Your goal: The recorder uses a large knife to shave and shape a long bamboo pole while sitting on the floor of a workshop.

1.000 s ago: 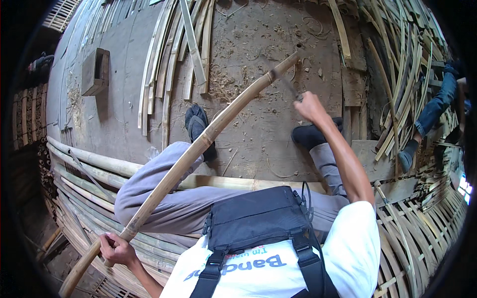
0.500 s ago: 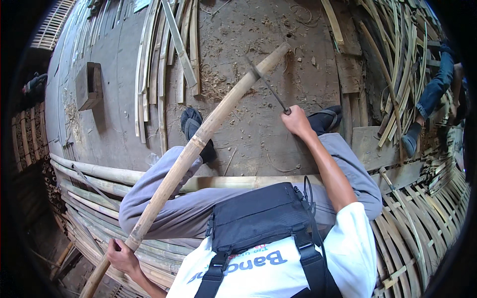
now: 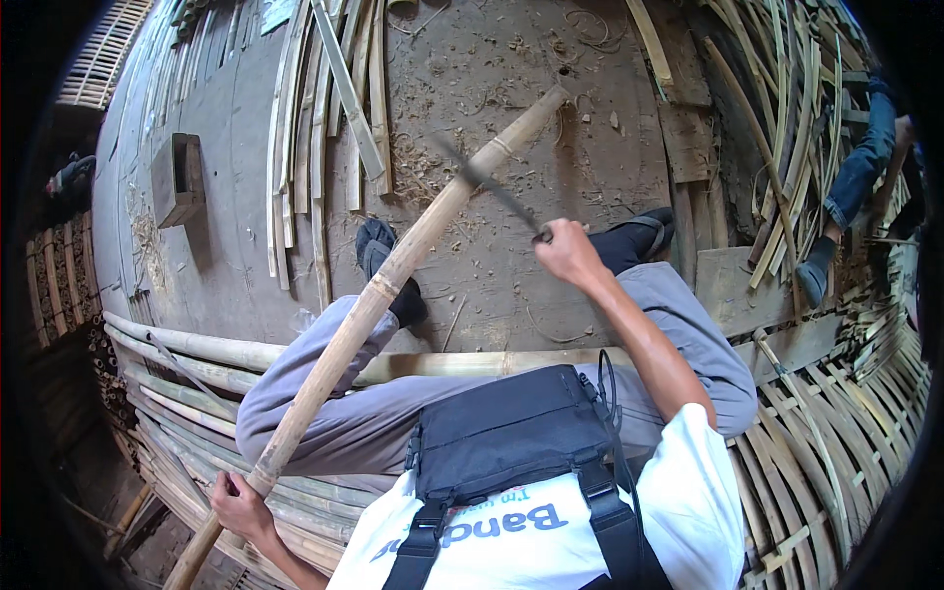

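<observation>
A long bamboo pole (image 3: 339, 344) slants from the lower left up to the floor ahead, lying across my left thigh. Near its lower end my left hand (image 3: 243, 509) is closed on it. My right hand (image 3: 572, 256) grips a knife (image 3: 509, 202) by its handle, in front of my right knee. The dark blade, slightly blurred, lies across the upper part of the pole, below the topmost ring.
Bamboo strips (image 3: 320, 147) lie on the wooden floor ahead, near scattered shavings. A small wooden box (image 3: 177, 182) stands at the left. More strips (image 3: 787, 147) are heaped at the right beside another person's leg (image 3: 855, 182). Bamboo poles (image 3: 206, 344) run beneath my legs.
My right hand and the knife have moved left and slightly down. The blade has gone from near the topmost ring to lower on the pole. My left hand has stayed in place.
</observation>
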### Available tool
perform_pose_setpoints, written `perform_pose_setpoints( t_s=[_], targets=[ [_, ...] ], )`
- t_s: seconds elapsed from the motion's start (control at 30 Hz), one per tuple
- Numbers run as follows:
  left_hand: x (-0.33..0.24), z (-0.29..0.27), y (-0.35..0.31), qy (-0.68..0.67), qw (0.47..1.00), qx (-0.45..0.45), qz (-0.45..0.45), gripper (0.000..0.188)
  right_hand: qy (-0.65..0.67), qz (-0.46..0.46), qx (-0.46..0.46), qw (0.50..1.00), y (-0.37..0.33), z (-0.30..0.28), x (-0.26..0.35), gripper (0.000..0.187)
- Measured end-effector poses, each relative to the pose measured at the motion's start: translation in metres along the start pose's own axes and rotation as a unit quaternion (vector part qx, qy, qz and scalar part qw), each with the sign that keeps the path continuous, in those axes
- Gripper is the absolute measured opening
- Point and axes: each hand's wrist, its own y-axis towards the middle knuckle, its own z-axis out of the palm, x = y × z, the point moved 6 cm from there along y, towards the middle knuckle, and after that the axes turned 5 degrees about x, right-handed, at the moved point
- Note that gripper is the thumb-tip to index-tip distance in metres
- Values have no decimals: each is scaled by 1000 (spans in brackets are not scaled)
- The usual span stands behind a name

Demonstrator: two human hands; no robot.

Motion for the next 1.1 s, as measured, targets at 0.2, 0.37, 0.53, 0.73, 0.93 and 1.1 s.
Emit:
perform_pose_setpoints(
  t_s=[0.2,0.37,0.53,0.73,0.93,1.1],
  targets=[
    [6,12,6,13,999,-36,37,31,108,118,-81,984,19,1,-58,33],
    [12,9,6,5,1000,19,2,32,55,4,12,998,-2,16,-20,31],
    [13,16,6,4,997,-58,40,34,184,181,-28,966,50,-13,-79,31],
    [23,15,5,8,998,-45,34,30,-35,77,-41,996,50,-56,-68,38],
    [10,12,0,16,997,-73,32,32,50,179,94,978,49,-65,-42,34],
    [13,11,2,24,996,-75,31,41,-16,23,107,994,-7,-27,5,32]
  ],
)
